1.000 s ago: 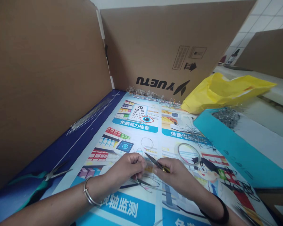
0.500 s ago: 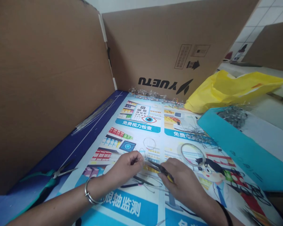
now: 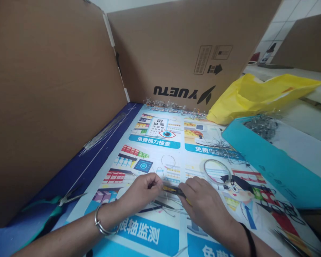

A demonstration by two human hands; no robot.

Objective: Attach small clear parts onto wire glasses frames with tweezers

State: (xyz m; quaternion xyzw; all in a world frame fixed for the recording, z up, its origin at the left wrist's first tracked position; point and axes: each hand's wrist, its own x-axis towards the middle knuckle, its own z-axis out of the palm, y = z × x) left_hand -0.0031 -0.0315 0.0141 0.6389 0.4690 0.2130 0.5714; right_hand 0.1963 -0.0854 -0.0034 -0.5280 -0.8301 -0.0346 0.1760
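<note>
My left hand (image 3: 147, 186) is closed in a pinch, its fingertips around the end of a thin wire (image 3: 166, 196) that curves down beside them. Pliers with black and yellow handles (image 3: 173, 190) are gripped in my right hand (image 3: 204, 200). Their jaws reach up to my left fingertips, and the tip is partly hidden there. Below both hands, several loose wires and dark thin pieces (image 3: 163, 207) lie on the printed sheet. Just beyond my hands lies a thin wire ring (image 3: 168, 161).
Teal-handled pliers (image 3: 57, 208) lie at left, with straight wires (image 3: 103, 135) further back. At right are a roll of wire or tape (image 3: 204, 172), a blue box (image 3: 259, 160) holding tangled wire (image 3: 262, 126), and a yellow bag (image 3: 256, 94). Cardboard walls (image 3: 176, 46) stand behind and left.
The pliers in my right hand have turned from slanting to nearly level, and their jaws sit closer to my left fingertips. A curved wire end now shows below them. The view has shifted slightly.
</note>
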